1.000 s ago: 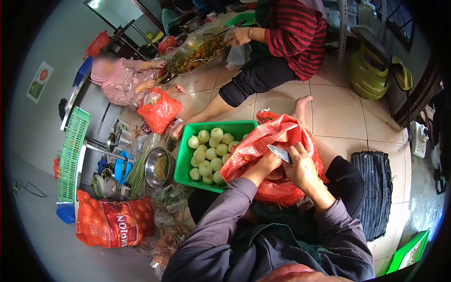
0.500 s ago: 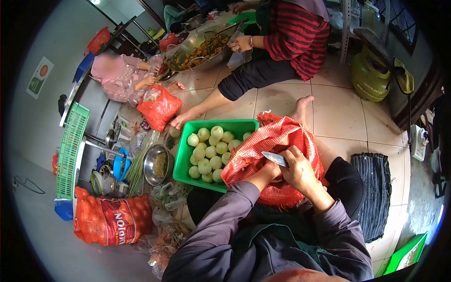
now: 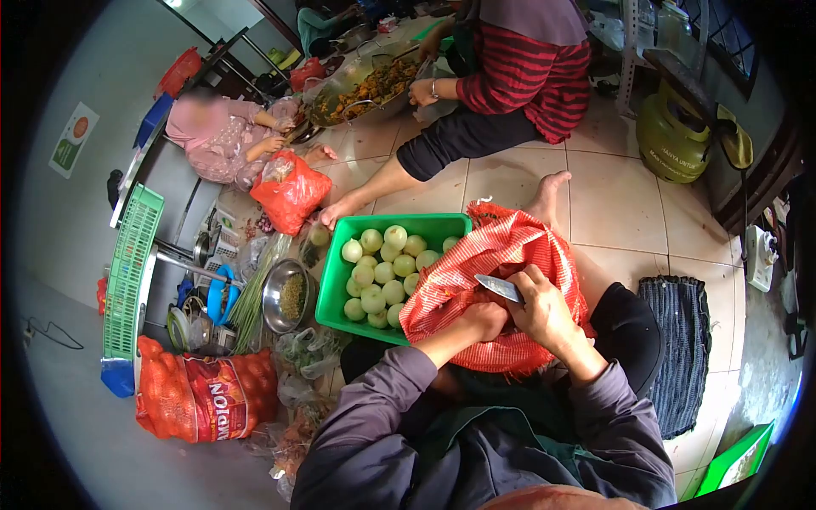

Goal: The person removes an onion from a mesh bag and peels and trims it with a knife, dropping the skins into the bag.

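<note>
My right hand grips a knife whose blade points left over a red mesh sack on my lap. My left hand is closed around something at the sack's opening, just below the blade; what it holds is hidden, likely an onion. A green crate of peeled pale onions stands to the left of the sack, touching it.
A full orange onion sack lies at lower left beside a steel bowl and green stalks. Two other people sit beyond, by a large pan of food. A green gas cylinder stands at right, a dark mat beside my knee.
My left hand drew back slightly toward me at the sack's opening. The person in the striped top leaned forward, moving a hand along the pan.
</note>
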Action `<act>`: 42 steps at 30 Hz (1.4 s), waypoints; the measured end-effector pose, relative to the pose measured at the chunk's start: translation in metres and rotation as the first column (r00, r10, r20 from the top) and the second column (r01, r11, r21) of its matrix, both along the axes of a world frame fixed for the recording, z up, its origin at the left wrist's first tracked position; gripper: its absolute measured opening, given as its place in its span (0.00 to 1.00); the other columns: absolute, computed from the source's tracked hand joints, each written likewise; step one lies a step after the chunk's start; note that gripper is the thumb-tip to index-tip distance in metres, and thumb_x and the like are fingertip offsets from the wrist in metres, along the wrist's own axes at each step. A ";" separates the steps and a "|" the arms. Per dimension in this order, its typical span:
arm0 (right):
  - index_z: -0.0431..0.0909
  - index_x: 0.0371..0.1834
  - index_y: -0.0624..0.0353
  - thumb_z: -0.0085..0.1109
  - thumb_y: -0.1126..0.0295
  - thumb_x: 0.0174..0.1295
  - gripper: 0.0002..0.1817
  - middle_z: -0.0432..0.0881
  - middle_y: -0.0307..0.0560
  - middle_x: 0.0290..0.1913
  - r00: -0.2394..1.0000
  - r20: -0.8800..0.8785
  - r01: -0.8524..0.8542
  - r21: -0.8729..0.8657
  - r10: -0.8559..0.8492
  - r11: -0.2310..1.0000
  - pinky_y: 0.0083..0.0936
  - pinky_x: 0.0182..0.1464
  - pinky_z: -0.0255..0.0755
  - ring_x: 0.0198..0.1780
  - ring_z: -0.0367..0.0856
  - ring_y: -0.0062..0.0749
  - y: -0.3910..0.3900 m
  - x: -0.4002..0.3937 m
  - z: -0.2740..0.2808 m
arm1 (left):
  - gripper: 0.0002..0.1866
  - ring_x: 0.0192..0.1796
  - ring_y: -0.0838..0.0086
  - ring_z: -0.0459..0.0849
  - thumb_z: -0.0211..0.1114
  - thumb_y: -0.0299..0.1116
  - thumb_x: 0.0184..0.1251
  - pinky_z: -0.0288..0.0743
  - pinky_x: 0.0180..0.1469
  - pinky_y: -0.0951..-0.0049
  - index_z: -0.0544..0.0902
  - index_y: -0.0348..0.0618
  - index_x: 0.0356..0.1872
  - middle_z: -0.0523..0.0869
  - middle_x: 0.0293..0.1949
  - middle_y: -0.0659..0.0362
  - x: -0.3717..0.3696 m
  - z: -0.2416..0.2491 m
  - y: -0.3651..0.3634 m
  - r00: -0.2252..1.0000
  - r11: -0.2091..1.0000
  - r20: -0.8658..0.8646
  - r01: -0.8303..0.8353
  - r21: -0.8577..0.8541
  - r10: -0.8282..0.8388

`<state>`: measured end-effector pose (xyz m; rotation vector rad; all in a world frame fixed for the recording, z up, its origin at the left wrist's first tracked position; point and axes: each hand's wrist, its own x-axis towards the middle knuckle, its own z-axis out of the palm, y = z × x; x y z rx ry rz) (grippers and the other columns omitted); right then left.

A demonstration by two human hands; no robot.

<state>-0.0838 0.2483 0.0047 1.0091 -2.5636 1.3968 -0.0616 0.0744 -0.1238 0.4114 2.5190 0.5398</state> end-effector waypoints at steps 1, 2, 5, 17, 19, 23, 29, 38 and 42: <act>0.77 0.41 0.62 0.61 0.75 0.52 0.12 0.75 0.54 0.38 1.000 -0.003 -0.011 -0.006 0.011 1.000 0.40 0.41 0.78 0.38 0.80 0.54 0.000 0.001 -0.001 | 0.22 0.66 0.55 0.69 0.54 0.34 0.67 0.62 0.67 0.59 0.71 0.41 0.62 0.72 0.63 0.44 -0.003 -0.015 -0.002 0.998 0.997 -0.061 0.018 0.075 -0.013; 0.77 0.42 0.62 0.61 0.76 0.52 0.13 0.76 0.55 0.38 1.000 -0.007 -0.024 -0.012 0.024 1.000 0.41 0.42 0.78 0.39 0.80 0.55 -0.001 0.002 -0.002 | 0.22 0.67 0.55 0.68 0.53 0.34 0.67 0.61 0.68 0.58 0.70 0.41 0.62 0.71 0.64 0.44 -0.006 -0.028 -0.004 0.992 0.988 -0.124 0.040 0.149 -0.021; 0.76 0.42 0.63 0.61 0.76 0.51 0.13 0.75 0.56 0.39 0.999 -0.007 -0.039 -0.010 0.038 0.999 0.42 0.42 0.77 0.39 0.80 0.57 -0.004 0.001 -0.009 | 0.22 0.67 0.56 0.66 0.55 0.35 0.67 0.58 0.70 0.58 0.71 0.42 0.61 0.71 0.64 0.46 -0.015 -0.029 0.006 0.963 0.962 -0.263 0.117 0.247 -0.050; 0.76 0.41 0.62 0.60 0.74 0.53 0.11 0.75 0.55 0.37 0.999 -0.026 -0.045 0.016 0.045 0.999 0.40 0.42 0.77 0.39 0.79 0.53 -0.005 0.001 -0.010 | 0.22 0.65 0.55 0.69 0.57 0.37 0.64 0.61 0.68 0.57 0.72 0.43 0.59 0.73 0.61 0.47 -0.029 -0.053 0.042 0.937 0.956 -0.323 0.037 -0.292 -0.134; 0.76 0.41 0.62 0.60 0.74 0.53 0.12 0.75 0.55 0.37 0.999 -0.033 -0.033 0.011 0.034 0.999 0.40 0.42 0.77 0.39 0.79 0.53 -0.004 0.000 -0.009 | 0.22 0.65 0.56 0.69 0.57 0.37 0.64 0.61 0.68 0.57 0.72 0.43 0.59 0.73 0.61 0.47 -0.032 -0.051 0.042 0.933 0.951 -0.335 0.018 -0.309 -0.127; 0.76 0.42 0.63 0.60 0.75 0.52 0.13 0.75 0.56 0.38 1.000 0.003 -0.001 0.032 0.001 0.999 0.41 0.42 0.77 0.40 0.79 0.55 -0.003 -0.001 -0.009 | 0.22 0.65 0.56 0.69 0.57 0.37 0.64 0.61 0.68 0.57 0.72 0.43 0.58 0.73 0.61 0.47 -0.032 -0.045 0.042 0.915 0.950 -0.385 -0.008 -0.311 -0.118; 0.76 0.42 0.64 0.60 0.77 0.51 0.13 0.75 0.57 0.39 0.999 0.009 -0.037 -0.002 0.037 0.999 0.42 0.43 0.76 0.40 0.79 0.57 0.000 -0.003 -0.010 | 0.21 0.65 0.56 0.69 0.57 0.36 0.64 0.61 0.68 0.57 0.72 0.43 0.58 0.74 0.61 0.47 -0.014 -0.021 0.045 0.916 0.994 -0.387 0.097 -0.041 -0.106; 0.77 0.41 0.63 0.60 0.76 0.51 0.12 0.75 0.56 0.38 0.999 -0.016 -0.031 -0.002 0.031 1.000 0.42 0.44 0.76 0.40 0.79 0.56 -0.007 -0.002 -0.013 | 0.20 0.65 0.56 0.69 0.56 0.35 0.64 0.61 0.68 0.57 0.72 0.43 0.57 0.74 0.60 0.47 -0.014 -0.051 0.043 0.932 0.970 -0.270 0.223 -0.091 -0.240; 0.77 0.40 0.62 0.61 0.75 0.50 0.12 0.75 0.54 0.36 1.000 -0.018 -0.025 0.015 0.026 1.000 0.41 0.45 0.76 0.41 0.78 0.52 -0.006 -0.002 -0.014 | 0.20 0.65 0.56 0.69 0.56 0.35 0.65 0.61 0.68 0.57 0.73 0.43 0.57 0.74 0.60 0.47 -0.018 -0.063 0.044 0.916 0.958 -0.311 0.194 -0.213 -0.255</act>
